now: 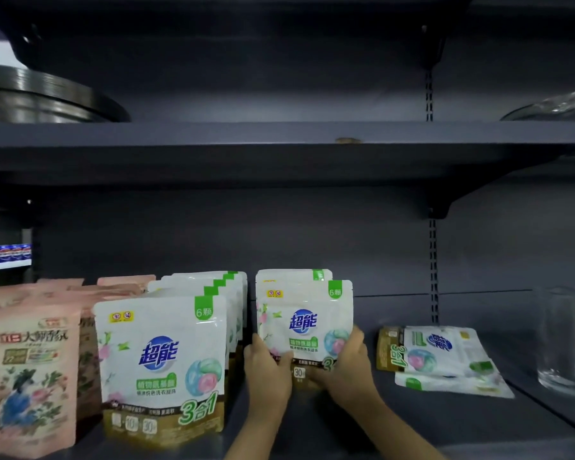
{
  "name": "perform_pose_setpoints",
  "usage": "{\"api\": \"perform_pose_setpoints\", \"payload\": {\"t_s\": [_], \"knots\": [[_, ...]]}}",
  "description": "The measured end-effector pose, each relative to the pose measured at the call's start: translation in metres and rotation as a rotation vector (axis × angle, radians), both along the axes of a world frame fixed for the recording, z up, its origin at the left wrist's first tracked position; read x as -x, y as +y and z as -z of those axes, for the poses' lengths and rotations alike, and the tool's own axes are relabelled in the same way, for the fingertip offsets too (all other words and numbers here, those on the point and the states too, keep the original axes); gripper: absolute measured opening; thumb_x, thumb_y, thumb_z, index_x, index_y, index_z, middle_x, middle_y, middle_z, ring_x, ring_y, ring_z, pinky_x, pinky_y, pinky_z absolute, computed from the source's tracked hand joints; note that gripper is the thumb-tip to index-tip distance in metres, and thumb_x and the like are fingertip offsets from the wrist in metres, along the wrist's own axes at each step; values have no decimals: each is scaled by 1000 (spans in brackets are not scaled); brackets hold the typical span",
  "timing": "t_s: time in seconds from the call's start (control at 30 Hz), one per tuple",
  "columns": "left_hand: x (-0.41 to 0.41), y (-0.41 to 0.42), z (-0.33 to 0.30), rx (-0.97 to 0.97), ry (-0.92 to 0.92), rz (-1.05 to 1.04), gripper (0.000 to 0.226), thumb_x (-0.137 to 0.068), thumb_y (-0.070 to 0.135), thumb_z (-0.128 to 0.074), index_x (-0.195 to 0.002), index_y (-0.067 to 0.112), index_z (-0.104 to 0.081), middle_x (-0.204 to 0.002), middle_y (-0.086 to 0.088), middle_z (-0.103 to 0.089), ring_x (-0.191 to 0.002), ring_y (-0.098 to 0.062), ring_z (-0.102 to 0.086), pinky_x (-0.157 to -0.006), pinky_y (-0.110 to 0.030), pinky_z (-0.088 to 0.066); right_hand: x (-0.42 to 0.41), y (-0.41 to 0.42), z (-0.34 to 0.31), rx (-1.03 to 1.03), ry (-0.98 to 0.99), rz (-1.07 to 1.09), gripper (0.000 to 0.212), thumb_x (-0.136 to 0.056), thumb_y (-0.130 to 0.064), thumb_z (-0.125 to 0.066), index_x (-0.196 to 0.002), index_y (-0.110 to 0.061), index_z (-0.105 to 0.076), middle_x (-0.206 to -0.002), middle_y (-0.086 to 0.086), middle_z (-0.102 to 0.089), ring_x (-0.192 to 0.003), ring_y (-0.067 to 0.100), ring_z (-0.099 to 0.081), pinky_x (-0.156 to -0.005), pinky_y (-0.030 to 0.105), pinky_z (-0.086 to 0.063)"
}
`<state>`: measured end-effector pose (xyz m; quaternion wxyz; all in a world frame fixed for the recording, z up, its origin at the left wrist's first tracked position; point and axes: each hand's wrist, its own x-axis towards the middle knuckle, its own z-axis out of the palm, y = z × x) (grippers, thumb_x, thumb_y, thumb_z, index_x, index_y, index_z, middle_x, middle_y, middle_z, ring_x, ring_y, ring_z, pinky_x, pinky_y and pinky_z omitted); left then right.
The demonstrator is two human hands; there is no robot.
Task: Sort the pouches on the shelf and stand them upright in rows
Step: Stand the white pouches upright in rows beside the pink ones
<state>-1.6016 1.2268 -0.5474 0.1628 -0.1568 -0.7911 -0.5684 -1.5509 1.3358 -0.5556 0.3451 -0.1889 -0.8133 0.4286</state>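
White-and-green pouches (161, 366), pink floral pouches (27, 376), dark grey shelf (279, 141).

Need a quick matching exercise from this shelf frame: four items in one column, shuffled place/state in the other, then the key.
Items:
1. pink pouches
2. white pouch between the left hand and right hand
3. loose white pouches
4. clear glass

Places/states:
A. lying flat on the shelf, right of the hands
B. standing at the far left
C. far right edge of the shelf
D. held upright at both sides, one more white pouch behind it

Pairs: 1-B, 2-D, 3-A, 4-C
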Motion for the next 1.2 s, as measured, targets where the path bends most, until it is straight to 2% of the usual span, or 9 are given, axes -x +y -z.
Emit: {"api": "perform_pose_setpoints", "payload": {"t_s": [0.13,0.3,0.4,0.7,0.87,0.97,1.03,1.1,1.2], "knots": [[7,0,3,-3,-12,-44,50,-84,11,-64,-127,-1,-45,-127,-19,-49,-119,-31,-48,-98,-34,-38,6,-5,3,-134,-116,129,105,-63,-36,-83,-141,-18,-16,-132,6,-44,-123,26,-46,-99,41,-44],[14,0,5,26,-31,-59,66,-84,13,-65,-140,-2,-33,-137,-19,-42,-128,-31,-41,-107,-34,-33,19,-4,6,-62,-71,67,108,-61,-23,-86,-143,-15,-16,-134,10,-46,-123,28,-45,-102,42,-43],[18,2,4,32,-44,-66,69,-84,13,-65,-142,-2,-29,-141,-19,-39,-132,-31,-38,-108,-34,-31,23,-1,5,-77,-87,43,101,-65,-17,-83,-143,-14,-17,-134,10,-44,-124,27,-44,-103,38,-42],[33,7,4,23,-62,-38,69,-82,10,-67,-139,-4,-32,-140,-20,-41,-130,-31,-40,-107,-36,-34,29,4,3,-91,-122,23,80,-72,-15,-76,-134,-13,-26,-129,10,-47,-119,26,-48,-96,35,-47],[30,7,7,70,-44,-70,76,-81,15,-69,-140,-4,-26,-142,-19,-38,-131,-32,-39,-110,-40,-35,22,5,-2,-80,-144,34,85,-77,-22,-72,-142,-10,-18,-134,14,-45,-123,30,-46,-99,36,-44],[12,7,2,97,80,-139,83,-82,17,-68,-145,-1,-18,-146,-17,-32,-136,-32,-30,-114,-40,-28,8,7,-11,-110,-163,56,89,-83,-24,-68,-147,-7,-8,-139,18,-39,-128,31,-42,-101,36,-41],[-4,10,-3,105,216,-210,79,-81,15,-68,-145,3,-23,-140,-15,-37,-132,-30,-32,-110,-38,-29,-1,10,-18,-169,-191,105,83,-84,-18,-66,-145,-4,-13,-137,20,-41,-126,32,-45,-99,36,-42],[-17,16,-8,83,344,-211,66,-82,14,-65,-140,7,-34,-132,-13,-45,-125,-29,-40,-104,-38,-36,-10,15,-23,-233,-226,177,62,-83,-12,-62,-134,-2,-29,-131,20,-46,-119,32,-48,-96,35,-43],[-29,35,-12,103,474,-13,45,-86,16,-60,-128,9,-48,-124,-8,-53,-118,-24,-50,-99,-35,-41,-28,26,-30,-309,-261,275,33,-84,-8,-53,-115,-1,-43,-125,19,-50,-115,32,-49,-92,35,-41]]}}
